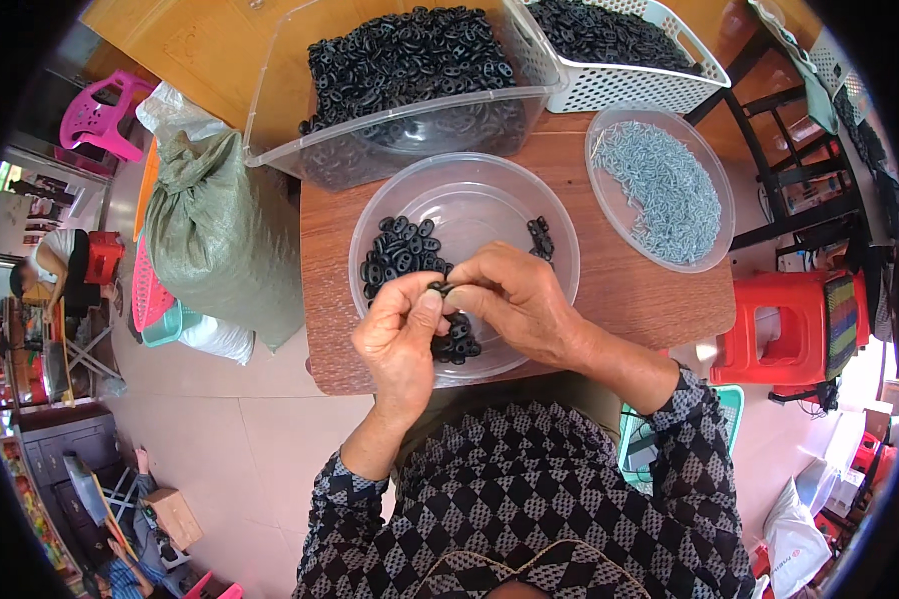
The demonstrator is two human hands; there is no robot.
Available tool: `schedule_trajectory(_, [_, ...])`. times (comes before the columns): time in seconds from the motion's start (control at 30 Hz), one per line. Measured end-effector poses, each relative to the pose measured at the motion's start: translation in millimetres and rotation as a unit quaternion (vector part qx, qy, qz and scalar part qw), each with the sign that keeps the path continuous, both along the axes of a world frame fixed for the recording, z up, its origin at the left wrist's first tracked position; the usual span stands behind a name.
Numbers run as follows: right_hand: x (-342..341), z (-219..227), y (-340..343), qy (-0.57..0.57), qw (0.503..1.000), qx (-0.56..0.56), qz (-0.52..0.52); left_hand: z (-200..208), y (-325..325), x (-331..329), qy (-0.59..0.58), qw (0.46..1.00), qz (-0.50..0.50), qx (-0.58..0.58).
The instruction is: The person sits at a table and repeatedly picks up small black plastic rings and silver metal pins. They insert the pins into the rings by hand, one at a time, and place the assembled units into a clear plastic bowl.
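My left hand [402, 334] and my right hand [519, 302] meet over the near part of a clear round tub [566, 215]. Between their pinched fingertips is a small black oval plastic piece [438, 288], partly covered by the fingers. Loose black pieces with two holes [400, 247] lie in the tub's left side, and more black pieces [456, 341] are heaped below my hands. A short row of black pieces [540, 240] rests at the tub's right. To the right, small silvery metal parts, apparently screws [669, 195], fill a shallow round dish [602, 118].
Behind the tub stand a large clear bin [270, 120] of black pieces and a white perforated basket [659, 92] of similar ones. A green woven sack [205, 240] leans left of the wooden table [629, 309]. Red stools [759, 324] stand at right. Other people [65, 265] are at far left.
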State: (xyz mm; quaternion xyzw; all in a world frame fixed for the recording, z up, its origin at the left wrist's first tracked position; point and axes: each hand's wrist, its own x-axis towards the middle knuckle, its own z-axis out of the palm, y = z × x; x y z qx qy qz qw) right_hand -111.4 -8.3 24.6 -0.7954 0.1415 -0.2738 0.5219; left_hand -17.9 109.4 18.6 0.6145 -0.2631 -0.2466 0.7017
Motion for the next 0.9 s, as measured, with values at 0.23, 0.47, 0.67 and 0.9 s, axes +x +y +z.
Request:
schedule_trajectory(0.23, [-11.9, -18.2, -10.0, 0.096, 0.983, -0.139, 0.079, 4.1, 10.1, 13.9, -0.009, 0.999, 0.032, 0.000])
schedule_trajectory(0.47, [-8.7, -16.2, 1.1, 0.131, 0.945, -0.247, 0.171, 1.9, 15.9, 11.4, -0.005, 1.000, 0.023, -0.002])
schedule_trajectory(0.67, [-4.4, -10.1, 8.2, 0.118, 0.927, -0.304, 0.188, 3.4, 13.8, 7.5, 0.012, 1.000, 0.026, -0.005])
schedule_trajectory(0.9, [-5.6, -14.2, 8.6, 0.123, 0.932, -0.287, 0.182, 0.8, 14.4, 9.3, 0.002, 1.000, 0.004, -0.007])
